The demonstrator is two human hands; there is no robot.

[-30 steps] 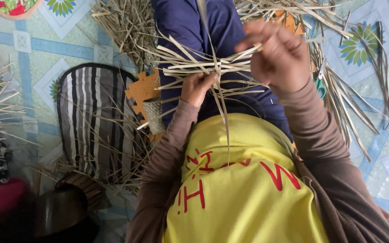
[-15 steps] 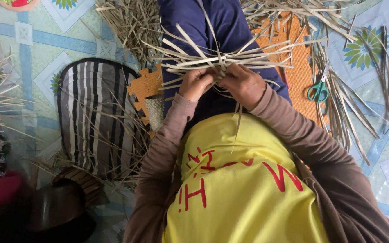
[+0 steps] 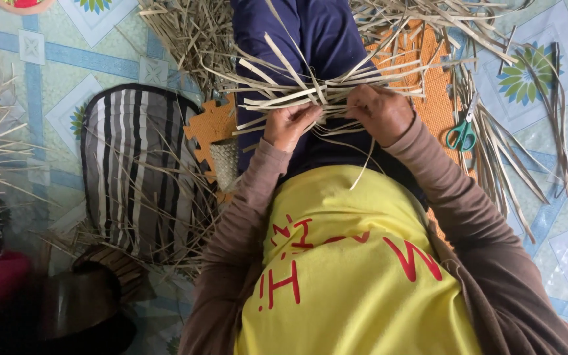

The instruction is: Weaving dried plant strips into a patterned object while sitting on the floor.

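A loose weave of pale dried leaf strips (image 3: 323,89) is held over my lap, its ends fanning out left, right and upward. My left hand (image 3: 288,125) pinches the weave at its middle from the left. My right hand (image 3: 381,113) grips the strips just right of the middle, fingers curled over them. One thin strip (image 3: 366,161) hangs down from between the hands toward my yellow shirt. My blue-trousered leg (image 3: 310,33) lies under the weave.
An orange foam mat (image 3: 438,98) lies under my right side with green-handled scissors (image 3: 461,135) on it. Piles of loose strips (image 3: 514,144) lie right and at the top. A striped cushion (image 3: 133,171) sits left, a small woven piece (image 3: 225,164) beside it, a dark bowl (image 3: 77,312) at bottom left.
My right hand came down from high over the weave and closed on the strips beside the left hand, then shifted slightly right. The long hanging strip is drawn shorter.
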